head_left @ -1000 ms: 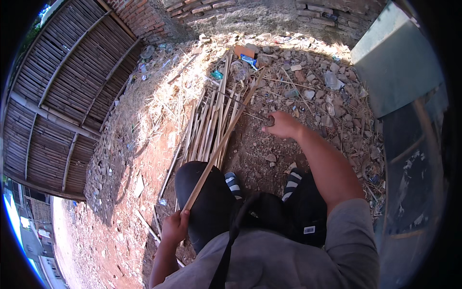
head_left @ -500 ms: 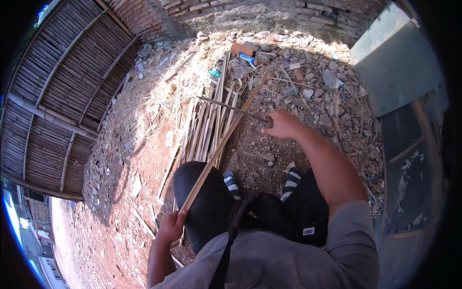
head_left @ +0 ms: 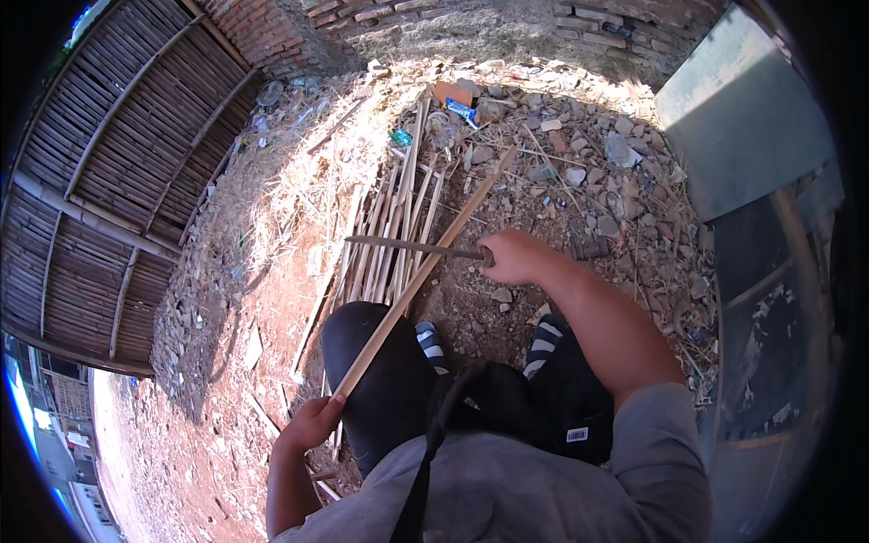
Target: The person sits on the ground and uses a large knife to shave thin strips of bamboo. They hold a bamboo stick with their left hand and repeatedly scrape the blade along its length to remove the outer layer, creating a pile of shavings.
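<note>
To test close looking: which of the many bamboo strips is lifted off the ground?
The long strip gripped by the left hand, slanting across the knee; the others lie flat.

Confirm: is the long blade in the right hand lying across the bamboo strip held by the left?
Yes, the blade held by the right hand crosses the bamboo strip gripped by the left hand.

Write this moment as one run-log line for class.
left hand: grips bamboo strip | right hand: holds long blade across strip | behind: pile of strips
</note>
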Available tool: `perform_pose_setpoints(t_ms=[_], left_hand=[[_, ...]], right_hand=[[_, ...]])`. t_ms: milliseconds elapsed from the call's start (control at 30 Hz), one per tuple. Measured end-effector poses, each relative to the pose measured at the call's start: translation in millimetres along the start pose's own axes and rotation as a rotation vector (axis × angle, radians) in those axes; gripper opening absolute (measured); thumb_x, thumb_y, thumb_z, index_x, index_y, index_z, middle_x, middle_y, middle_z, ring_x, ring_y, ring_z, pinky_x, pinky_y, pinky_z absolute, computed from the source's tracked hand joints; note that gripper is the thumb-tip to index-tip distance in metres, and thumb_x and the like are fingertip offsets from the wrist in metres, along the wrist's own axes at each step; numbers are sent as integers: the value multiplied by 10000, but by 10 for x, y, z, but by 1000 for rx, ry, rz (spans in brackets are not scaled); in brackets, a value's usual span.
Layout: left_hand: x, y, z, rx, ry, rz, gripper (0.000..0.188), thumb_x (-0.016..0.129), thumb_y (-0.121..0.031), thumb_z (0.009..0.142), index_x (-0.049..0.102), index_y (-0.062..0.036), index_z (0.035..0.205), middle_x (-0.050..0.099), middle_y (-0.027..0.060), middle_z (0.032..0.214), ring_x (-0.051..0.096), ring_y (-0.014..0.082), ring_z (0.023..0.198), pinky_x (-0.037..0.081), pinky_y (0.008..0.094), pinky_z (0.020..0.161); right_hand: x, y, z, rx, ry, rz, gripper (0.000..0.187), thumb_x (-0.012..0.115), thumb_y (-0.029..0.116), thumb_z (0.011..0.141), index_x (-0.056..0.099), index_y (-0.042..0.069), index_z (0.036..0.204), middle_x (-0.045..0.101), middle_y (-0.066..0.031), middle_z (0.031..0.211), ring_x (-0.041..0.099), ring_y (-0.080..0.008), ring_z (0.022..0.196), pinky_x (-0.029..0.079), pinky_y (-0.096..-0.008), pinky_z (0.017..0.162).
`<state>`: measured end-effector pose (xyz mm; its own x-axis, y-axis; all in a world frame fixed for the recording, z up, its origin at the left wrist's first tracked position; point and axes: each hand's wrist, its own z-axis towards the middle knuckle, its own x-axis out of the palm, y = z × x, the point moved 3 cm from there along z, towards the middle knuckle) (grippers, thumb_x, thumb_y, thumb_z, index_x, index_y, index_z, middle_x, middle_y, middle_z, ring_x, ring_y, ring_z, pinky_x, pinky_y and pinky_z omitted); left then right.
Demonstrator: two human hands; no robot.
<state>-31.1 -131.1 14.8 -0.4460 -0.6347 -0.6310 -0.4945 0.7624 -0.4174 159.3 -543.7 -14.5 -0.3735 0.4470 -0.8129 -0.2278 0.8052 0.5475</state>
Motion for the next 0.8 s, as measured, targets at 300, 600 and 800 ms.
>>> perform_pose_setpoints(t_ms=[300,600,800], left_hand=[[42,213,54,25,62,-82,514,530,-463,1034,634,-13,809,573,23,677,518,125,626,420,311,585],[1,145,40,25,76,-43,496,516,-448,1041,623,-30,795,561,15,660,510,128,615,420,315,582],[-10,201,-88,24,21,2,505,528,-439,1030,634,-19,770,583,41,659,543,148,629,445,333,604]], right_hand=[[-17,-211,-6,-31,-87,11,246,717,212,791,682,50,973,715,-170,876,696,-386,868,547,-498,780],[75,318,-138,-302,-13,-226,238,730,235,806,693,73,976,681,-157,790,674,-395,771,527,-503,685],[-281,-690,30,223,-196,128,287,714,243,811,688,35,1007,694,-171,848,703,-340,850,547,-483,770]])
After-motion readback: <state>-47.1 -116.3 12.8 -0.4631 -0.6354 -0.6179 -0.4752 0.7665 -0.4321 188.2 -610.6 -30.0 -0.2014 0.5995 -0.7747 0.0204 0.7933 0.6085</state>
